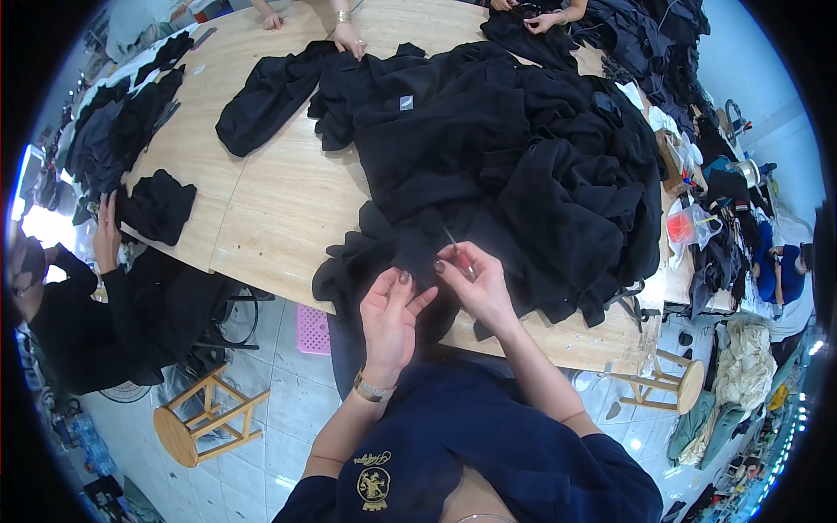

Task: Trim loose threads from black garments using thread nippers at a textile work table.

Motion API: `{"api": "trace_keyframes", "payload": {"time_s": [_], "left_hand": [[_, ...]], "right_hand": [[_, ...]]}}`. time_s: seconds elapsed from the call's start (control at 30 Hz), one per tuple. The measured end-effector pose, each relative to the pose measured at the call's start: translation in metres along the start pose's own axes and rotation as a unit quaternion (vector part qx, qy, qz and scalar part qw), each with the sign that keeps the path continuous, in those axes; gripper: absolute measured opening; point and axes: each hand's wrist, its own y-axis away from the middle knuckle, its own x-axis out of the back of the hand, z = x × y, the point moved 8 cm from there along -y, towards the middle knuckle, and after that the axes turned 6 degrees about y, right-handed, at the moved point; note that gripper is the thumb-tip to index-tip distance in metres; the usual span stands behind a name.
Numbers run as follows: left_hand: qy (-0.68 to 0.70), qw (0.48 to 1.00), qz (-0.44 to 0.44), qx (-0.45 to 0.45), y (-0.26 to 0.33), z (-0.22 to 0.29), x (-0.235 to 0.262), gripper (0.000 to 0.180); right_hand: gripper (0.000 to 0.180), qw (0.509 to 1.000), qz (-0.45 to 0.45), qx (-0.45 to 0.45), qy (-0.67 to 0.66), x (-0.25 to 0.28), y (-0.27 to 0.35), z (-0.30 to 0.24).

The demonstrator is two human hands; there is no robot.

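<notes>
A dark garment (397,242) lies bunched at the near edge of the table, part of it hanging down toward my lap. My left hand (390,322) is closed at the garment's edge, thumb against forefinger, pinching the black cloth. Just right of it, my right hand (478,283) is closed around a thin metal tool (450,236) whose slim tip points up and away over the cloth. Most of the tool is hidden by the fingers, so its exact kind is unclear. The two hands are close together but apart.
A large heap of black garments (558,174) covers the table's (270,200) right and middle. Across it, other people's hands (349,39) handle cloth. One person sits at left beside a small black piece (159,207). Wooden stools (179,436) stand on the floor at both sides.
</notes>
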Motion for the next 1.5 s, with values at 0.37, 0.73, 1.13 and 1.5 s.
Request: {"api": "trace_keyframes", "payload": {"time_s": [0.37,0.73,1.13,1.5], "left_hand": [[-0.014,0.999,0.025,-0.038,-0.003,0.006,0.008,0.024],[-0.220,0.970,-0.001,-0.104,0.000,0.024,-0.015,0.047],[-0.453,0.873,-0.023,-0.180,-0.005,0.036,-0.016,0.033],[-0.292,0.944,-0.032,-0.147,-0.006,0.026,-0.016,0.054]], "right_hand": [[0.032,0.972,-0.003,0.202,0.123,-0.005,0.016,-0.045],[0.005,0.994,0.000,0.060,-0.096,-0.005,0.007,-0.026],[0.016,0.959,-0.083,-0.098,-0.254,-0.011,0.001,0.018],[0.016,0.932,-0.108,-0.078,-0.338,-0.026,0.002,0.009]]}}
